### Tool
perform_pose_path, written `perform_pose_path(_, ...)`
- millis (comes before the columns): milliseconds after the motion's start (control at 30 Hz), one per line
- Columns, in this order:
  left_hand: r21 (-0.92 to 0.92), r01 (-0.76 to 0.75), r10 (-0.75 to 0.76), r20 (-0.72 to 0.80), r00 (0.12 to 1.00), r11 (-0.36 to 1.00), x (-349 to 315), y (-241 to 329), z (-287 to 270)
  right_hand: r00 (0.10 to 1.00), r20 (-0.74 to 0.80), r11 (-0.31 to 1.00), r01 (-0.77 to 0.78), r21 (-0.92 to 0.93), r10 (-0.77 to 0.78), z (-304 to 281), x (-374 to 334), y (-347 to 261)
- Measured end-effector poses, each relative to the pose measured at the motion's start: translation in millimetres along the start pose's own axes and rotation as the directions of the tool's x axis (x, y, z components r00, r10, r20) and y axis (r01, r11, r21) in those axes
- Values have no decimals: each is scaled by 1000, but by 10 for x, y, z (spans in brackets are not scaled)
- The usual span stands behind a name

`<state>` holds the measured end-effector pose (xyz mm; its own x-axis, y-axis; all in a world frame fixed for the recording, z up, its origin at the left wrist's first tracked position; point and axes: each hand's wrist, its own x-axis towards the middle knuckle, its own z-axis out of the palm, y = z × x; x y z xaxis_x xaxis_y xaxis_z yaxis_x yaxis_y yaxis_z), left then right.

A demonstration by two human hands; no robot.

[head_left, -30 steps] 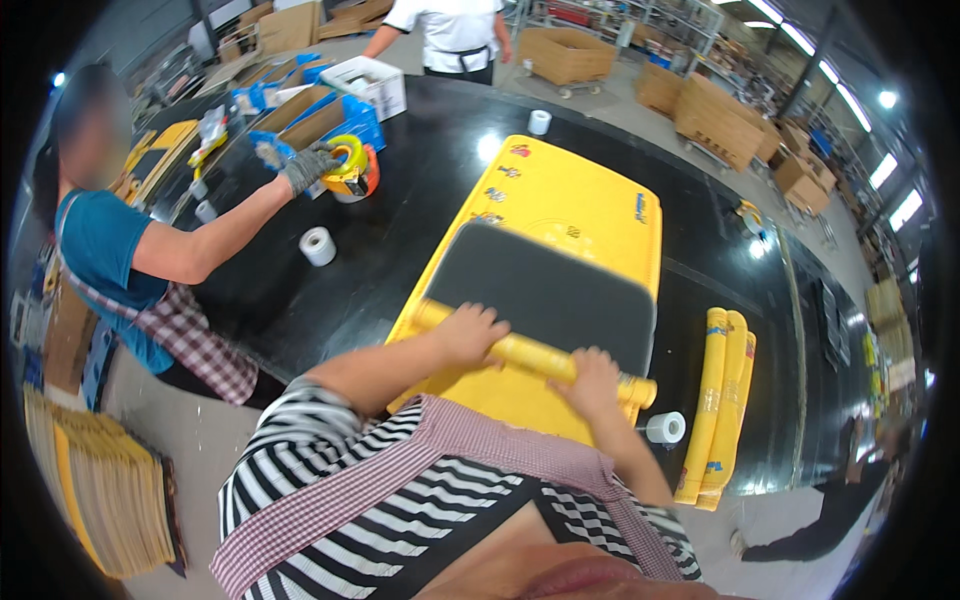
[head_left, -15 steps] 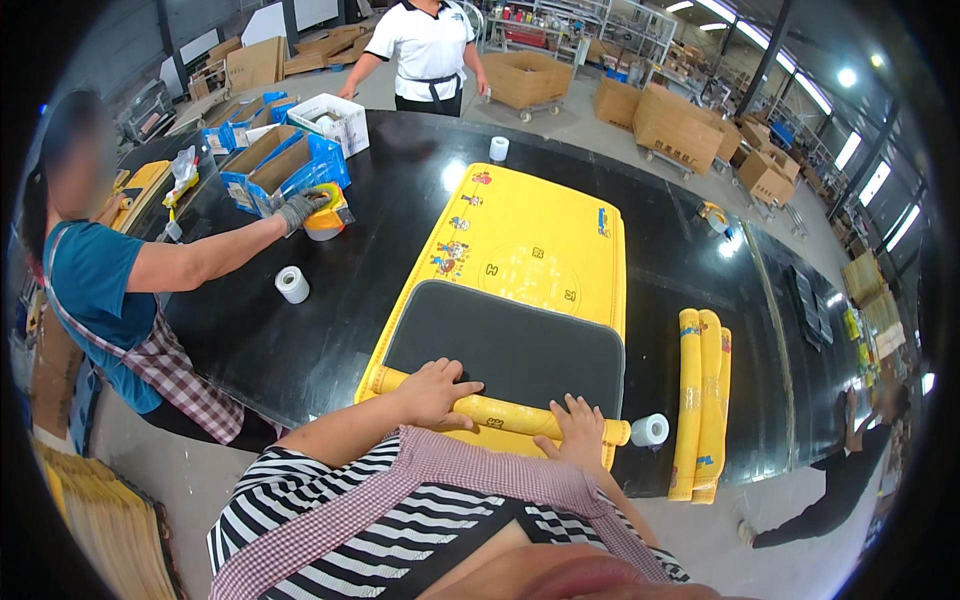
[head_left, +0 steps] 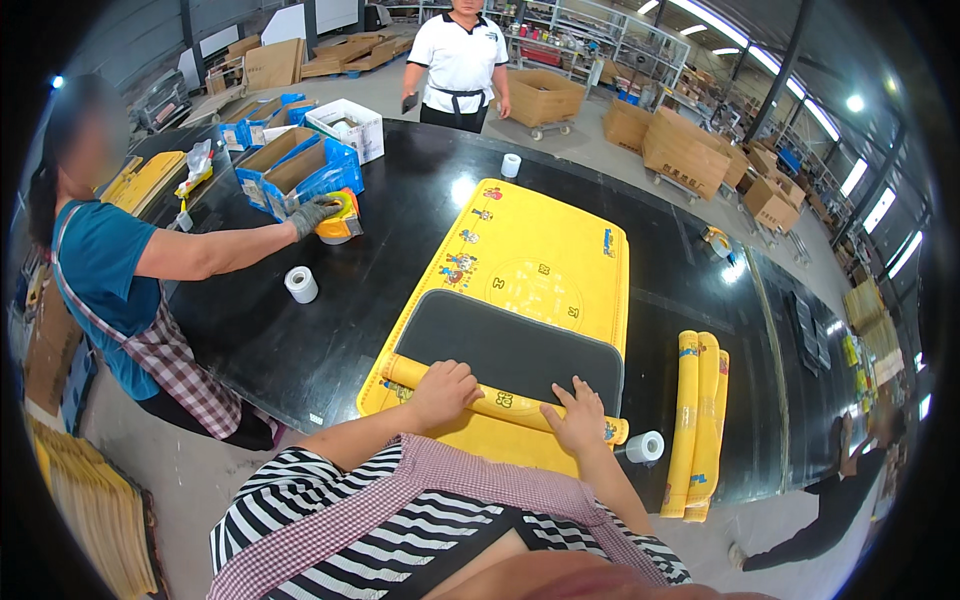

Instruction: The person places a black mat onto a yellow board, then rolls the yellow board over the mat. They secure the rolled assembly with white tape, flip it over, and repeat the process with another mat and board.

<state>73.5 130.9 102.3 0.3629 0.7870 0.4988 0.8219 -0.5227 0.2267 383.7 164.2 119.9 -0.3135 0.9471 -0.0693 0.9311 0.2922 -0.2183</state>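
On the black table, a yellow mat (head_left: 530, 255) with printed figures lies flat in front of me. Over its nearer part lies a smaller dark grey panel (head_left: 510, 335), seemingly the back of another mat. A yellow rolled mat (head_left: 515, 408) crosses its near edge. My left hand (head_left: 445, 393) curls its fingers over the left half of this roll. Toward the right end, my right hand (head_left: 580, 415) rests on the roll with fingers spread. A white tape roll (head_left: 645, 447) stands just beyond that end.
Several finished yellow rolls (head_left: 698, 425) lie on the right. At left, a co-worker's gloved hand (head_left: 315, 215) holds a yellow tape dispenser (head_left: 342, 215) near blue-and-brown boxes (head_left: 290, 170). White tape rolls (head_left: 300, 285) stand about the table (head_left: 240, 330). Across it stands another person (head_left: 462, 65).
The rolled mat has moved slightly away from me over the dark panel. My left hand's fingers have drawn together and curled; my right hand stays spread. The view has shifted a little.
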Motion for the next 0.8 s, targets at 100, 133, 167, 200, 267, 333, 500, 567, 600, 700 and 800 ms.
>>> perform_pose_path(100,-66,7,-8,-12,1000,998,7,87,-178,1000,-18,999,6,39,-6,12,-15,22)
perform_pose_path(133,-82,5,-5,-4,1000,997,20,103,-228,1000,-8,999,-1,49,2,13,-27,24)
perform_pose_path(167,-74,10,-10,3,1000,997,21,92,-229,1000,-3,998,0,57,0,-5,-6,12)
perform_pose_path(200,-66,16,-16,10,1000,998,27,77,-210,1000,2,998,1,66,-2,-21,14,1)
perform_pose_path(267,-51,28,-26,40,999,998,43,63,-183,1000,-18,997,0,75,1,-44,11,-14)
perform_pose_path(333,-39,42,-39,84,996,998,70,45,-171,999,-47,995,26,100,-21,-41,31,-16)
perform_pose_path(500,-5,55,-53,183,982,998,217,-52,-80,963,-225,957,195,216,-146,114,83,159)
perform_pose_path(567,-3,72,-69,253,965,997,331,-114,-48,886,-397,920,338,196,-241,423,-35,199)
perform_pose_path(600,-4,92,-87,286,954,996,375,-149,-18,832,-476,894,410,180,-285,425,-68,53)
perform_pose_path(700,18,143,-139,381,914,990,509,-206,3,821,-500,943,333,26,-276,351,-151,-206)
perform_pose_path(800,11,175,-164,411,897,985,621,-246,20,860,-445,956,292,27,-250,267,-67,-243)
